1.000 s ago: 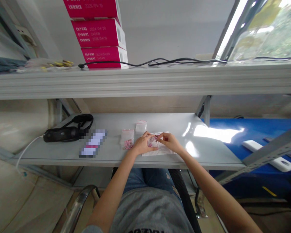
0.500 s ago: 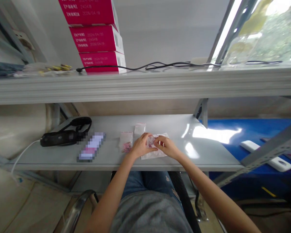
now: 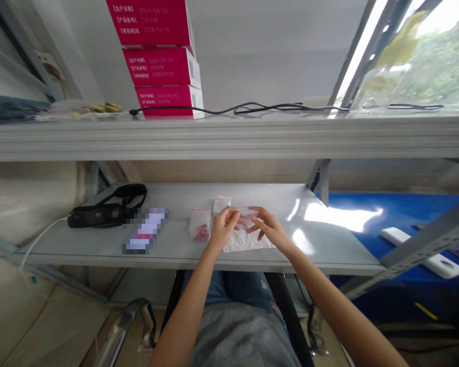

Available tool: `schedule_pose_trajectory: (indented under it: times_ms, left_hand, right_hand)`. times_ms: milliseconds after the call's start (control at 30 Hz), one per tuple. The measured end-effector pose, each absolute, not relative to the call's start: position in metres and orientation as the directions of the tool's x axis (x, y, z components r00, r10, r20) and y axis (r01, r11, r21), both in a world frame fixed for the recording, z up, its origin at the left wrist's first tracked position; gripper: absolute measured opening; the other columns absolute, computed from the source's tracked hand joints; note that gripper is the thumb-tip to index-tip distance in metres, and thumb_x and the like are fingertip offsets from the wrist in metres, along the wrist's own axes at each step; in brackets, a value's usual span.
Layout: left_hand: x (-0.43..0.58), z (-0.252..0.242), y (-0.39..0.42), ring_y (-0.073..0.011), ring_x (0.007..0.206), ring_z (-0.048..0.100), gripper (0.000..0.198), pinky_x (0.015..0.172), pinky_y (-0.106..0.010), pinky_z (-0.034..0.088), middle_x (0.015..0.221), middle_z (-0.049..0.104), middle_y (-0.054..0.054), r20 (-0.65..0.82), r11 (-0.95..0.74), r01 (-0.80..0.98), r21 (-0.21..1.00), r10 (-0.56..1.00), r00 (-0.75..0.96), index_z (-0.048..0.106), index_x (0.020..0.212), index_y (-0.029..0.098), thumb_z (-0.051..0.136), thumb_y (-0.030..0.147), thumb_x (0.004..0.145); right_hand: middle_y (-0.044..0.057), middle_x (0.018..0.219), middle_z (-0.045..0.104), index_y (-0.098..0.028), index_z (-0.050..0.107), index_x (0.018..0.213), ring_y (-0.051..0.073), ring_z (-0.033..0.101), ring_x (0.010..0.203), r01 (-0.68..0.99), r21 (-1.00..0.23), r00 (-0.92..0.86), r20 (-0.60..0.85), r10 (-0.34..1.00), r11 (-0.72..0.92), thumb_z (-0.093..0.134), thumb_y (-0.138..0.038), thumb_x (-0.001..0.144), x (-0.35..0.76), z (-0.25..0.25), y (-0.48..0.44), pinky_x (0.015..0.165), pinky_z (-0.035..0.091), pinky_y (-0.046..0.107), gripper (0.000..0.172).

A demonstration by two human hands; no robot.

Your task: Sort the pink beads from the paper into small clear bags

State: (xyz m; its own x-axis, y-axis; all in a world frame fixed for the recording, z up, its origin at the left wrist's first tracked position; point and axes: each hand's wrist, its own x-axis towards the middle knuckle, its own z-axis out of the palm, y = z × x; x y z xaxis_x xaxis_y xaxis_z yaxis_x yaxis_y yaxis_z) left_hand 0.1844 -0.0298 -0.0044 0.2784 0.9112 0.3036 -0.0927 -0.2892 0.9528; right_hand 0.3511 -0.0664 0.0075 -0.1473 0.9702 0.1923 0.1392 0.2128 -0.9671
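Over a white paper sheet (image 3: 239,243), a small clear plastic bag (image 3: 248,213) is stretched between my hands. My left hand (image 3: 225,226) pinches the bag's left edge between thumb and fingers. At its right edge, my right hand (image 3: 270,228) grips with the forefinger near the top corner and the other fingers bent below. What the bag contains is too small to make out. To the left lies a clear bag (image 3: 200,224) with pink-red beads in its lower part. Another clear bag (image 3: 222,203) lies just behind my left hand, partly covered by it.
A blurred-out phone (image 3: 147,230) and a black strapped device (image 3: 107,211) with a white cable lie on the left of the grey shelf (image 3: 183,255). An upper shelf (image 3: 229,140) crosses above, holding red boxes (image 3: 162,66) and a black cable (image 3: 268,107).
Both hands have lifted slightly from the paper and spread apart. The small clear bag now shows upright between them. More of the paper is visible. The camera view has shifted a little.
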Motion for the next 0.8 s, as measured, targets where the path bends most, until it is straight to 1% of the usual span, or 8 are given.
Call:
schedule_pose_trajectory:
  times_ms: [67,133,233,333,500,633,700,800]
  left_hand:
    - [0.1851,-0.0054,-0.0313,-0.0167,0.07,0.065,0.029,0.054,-0.024,0.051,0.075,0.061,-0.002,0.306,-0.287,-0.109,0.952,0.912,0.274,0.051,0.087,0.018,0.051,0.047,0.08]
    - [0.1847,-0.0074,-0.0323,-0.0163,0.069,0.064,0.029,0.057,-0.026,0.053,0.074,0.062,-0.001,0.316,-0.3,-0.099,0.949,0.909,0.27,0.05,0.088,0.019,0.051,0.047,0.081]
    - [0.1832,-0.0105,-0.0332,-0.014,0.063,0.062,0.028,0.059,-0.025,0.052,0.067,0.059,0.001,0.332,-0.33,-0.051,0.943,0.909,0.254,0.049,0.082,0.019,0.051,0.046,0.08]
    - [0.1815,-0.0115,-0.034,-0.0135,0.062,0.061,0.028,0.057,-0.024,0.052,0.067,0.058,0.001,0.325,-0.329,-0.027,0.944,0.91,0.259,0.05,0.079,0.018,0.051,0.047,0.08]
    - [0.1799,-0.0097,-0.0354,-0.0129,0.059,0.061,0.027,0.052,-0.021,0.05,0.064,0.057,0.002,0.325,-0.338,0.006,0.941,0.909,0.26,0.052,0.078,0.018,0.05,0.045,0.081]
    - [0.1828,-0.0073,-0.037,-0.0134,0.056,0.063,0.027,0.049,-0.021,0.049,0.06,0.057,0.003,0.303,-0.299,-0.059,0.952,0.904,0.303,0.048,0.075,0.018,0.049,0.044,0.081]
    - [0.185,-0.0065,-0.0377,-0.0138,0.053,0.063,0.028,0.048,-0.021,0.05,0.058,0.057,0.003,0.279,-0.264,-0.09,0.96,0.902,0.33,0.048,0.077,0.018,0.05,0.045,0.081]
    - [0.1875,-0.006,-0.0387,-0.0133,0.049,0.062,0.029,0.046,-0.021,0.049,0.059,0.058,0.003,0.25,-0.23,-0.099,0.968,0.901,0.353,0.05,0.082,0.017,0.052,0.046,0.079]
  right_hand:
    - [0.008,0.098,0.063,-0.019,0.054,0.104,0.02,0.067,0.078,0.085,-0.983,-0.172,0.149,0.974,0.165,0.049,-0.045,0.083,0.3481,0.0041,-0.0656,0.048,0.05,0.022,0.035]
    - [0.007,0.097,0.064,-0.018,0.057,0.094,0.021,0.066,0.087,0.047,-0.987,-0.164,0.146,0.976,0.156,0.05,-0.045,0.082,0.3461,0.0013,-0.0649,0.058,0.054,0.026,0.03]
    - [0.005,0.092,0.064,-0.018,0.058,0.089,0.02,0.063,0.089,0.069,-0.98,-0.107,0.18,0.978,0.187,0.053,-0.046,0.08,0.3439,-0.0006,-0.0649,0.063,0.055,0.029,0.03]
    - [0.004,0.082,0.061,-0.018,0.058,0.084,0.017,0.062,0.08,0.12,-0.968,-0.045,0.215,0.976,0.219,0.053,-0.05,0.079,0.3416,-0.0003,-0.0655,0.059,0.055,0.027,0.033]
    - [0.001,0.068,0.055,-0.016,0.057,0.073,0.014,0.056,0.064,0.147,-0.955,0.002,0.26,0.966,0.256,0.051,-0.051,0.079,0.3403,0.0002,-0.0655,0.051,0.052,0.025,0.035]
    - [0.001,0.065,0.056,-0.016,0.058,0.071,0.014,0.057,0.061,0.156,-0.953,0.032,0.27,0.962,0.262,0.051,-0.048,0.079,0.3407,0.0004,-0.0659,0.049,0.05,0.024,0.033]
    - [0.001,0.061,0.055,-0.016,0.056,0.07,0.013,0.057,0.056,0.149,-0.954,0.049,0.272,0.961,0.262,0.049,-0.047,0.081,0.3405,0.0006,-0.0664,0.046,0.047,0.023,0.033]
    - [-0.002,0.056,0.052,-0.017,0.055,0.071,0.01,0.052,0.047,0.135,-0.95,0.043,0.291,0.956,0.283,0.049,-0.047,0.082,0.3398,0.0003,-0.0668,0.042,0.042,0.021,0.032]
